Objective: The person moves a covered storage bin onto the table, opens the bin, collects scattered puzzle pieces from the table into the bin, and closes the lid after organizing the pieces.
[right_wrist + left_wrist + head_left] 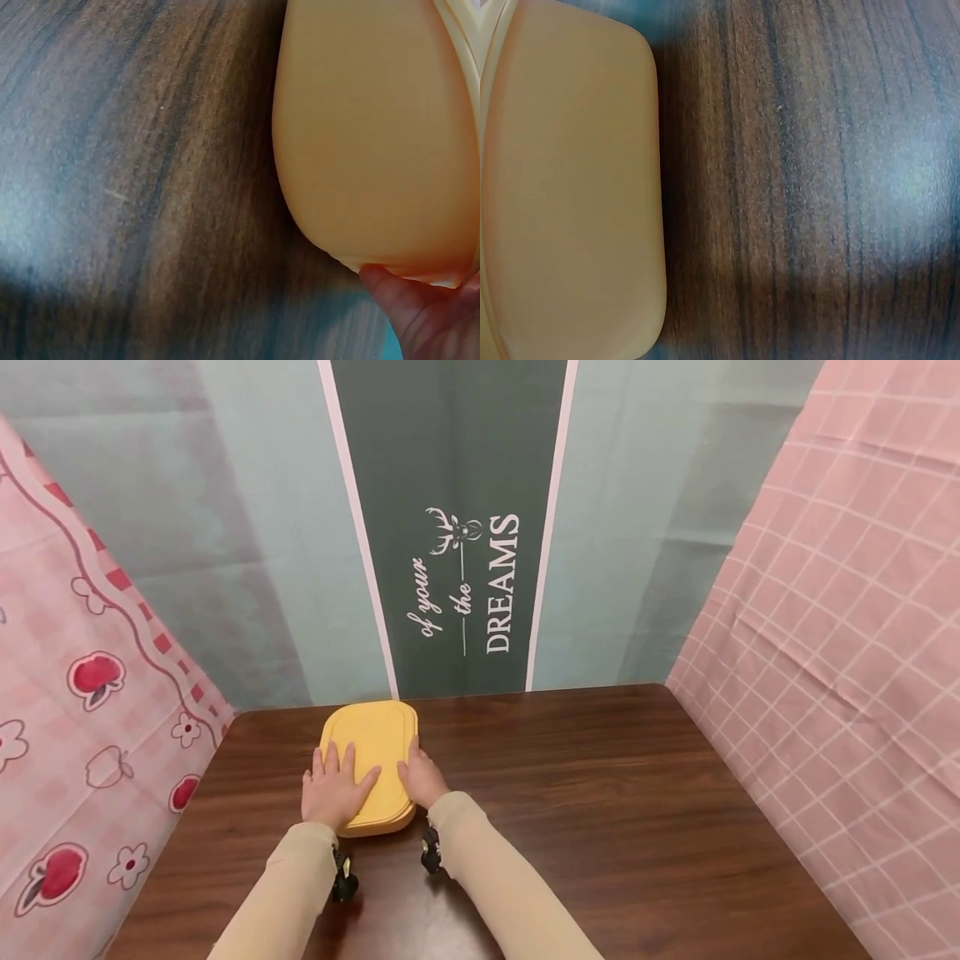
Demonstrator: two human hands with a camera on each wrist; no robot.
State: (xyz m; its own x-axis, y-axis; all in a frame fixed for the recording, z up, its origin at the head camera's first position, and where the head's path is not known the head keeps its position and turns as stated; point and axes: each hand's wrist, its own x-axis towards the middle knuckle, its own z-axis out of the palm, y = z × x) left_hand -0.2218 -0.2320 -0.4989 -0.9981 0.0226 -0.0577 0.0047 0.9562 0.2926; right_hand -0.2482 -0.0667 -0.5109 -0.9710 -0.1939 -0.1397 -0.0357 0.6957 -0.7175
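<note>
A yellow lidded box (384, 752) with rounded corners lies on the brown wooden table at its left back part. My left hand (333, 789) rests on the lid's left side, fingers spread and pointing away from me. At the box's right edge is my right hand (425, 779), its thumb over the lid's rim and its other fingers down along the side. The left wrist view shows the box's smooth side wall (577, 180) but no hand. In the right wrist view, fingers (405, 300) press against the lower edge of the box (375, 142).
The wood-grain table (600, 793) extends to the right of the box. A green and grey-blue cloth (465, 460) with white lettering hangs behind it. Pink patterned cloths hang at the left (75, 693) and right (847, 610). Both wrists wear small black devices (345, 881).
</note>
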